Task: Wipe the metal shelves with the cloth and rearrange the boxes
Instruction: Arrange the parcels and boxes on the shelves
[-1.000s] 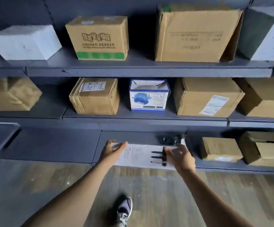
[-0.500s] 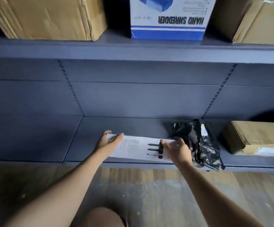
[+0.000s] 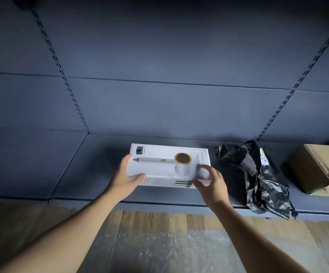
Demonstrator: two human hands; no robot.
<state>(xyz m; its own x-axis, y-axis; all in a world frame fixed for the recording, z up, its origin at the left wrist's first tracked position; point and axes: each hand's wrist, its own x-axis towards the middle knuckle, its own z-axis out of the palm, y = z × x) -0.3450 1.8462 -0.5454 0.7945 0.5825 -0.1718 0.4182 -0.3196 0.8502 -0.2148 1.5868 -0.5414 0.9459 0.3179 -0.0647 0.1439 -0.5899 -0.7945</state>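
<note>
A flat white box (image 3: 165, 158) printed with a hair dryer lies on the bottom grey metal shelf (image 3: 92, 166). My left hand (image 3: 125, 179) grips its near left corner, thumb on top. At the near right corner my right hand (image 3: 211, 184) is blurred, fingers spread and curled over the box's edge. No cloth is in view.
A crumpled black plastic bag (image 3: 258, 178) lies just right of the white box, hanging over the shelf's front edge. A brown cardboard box (image 3: 317, 166) sits at the far right. The shelf's back panel has slotted uprights. Wooden floor lies below.
The view has dropped and closed in on the bottom shelf. The white box has slid further back on the shelf, its printed top now showing. My right hand's fingers have loosened.
</note>
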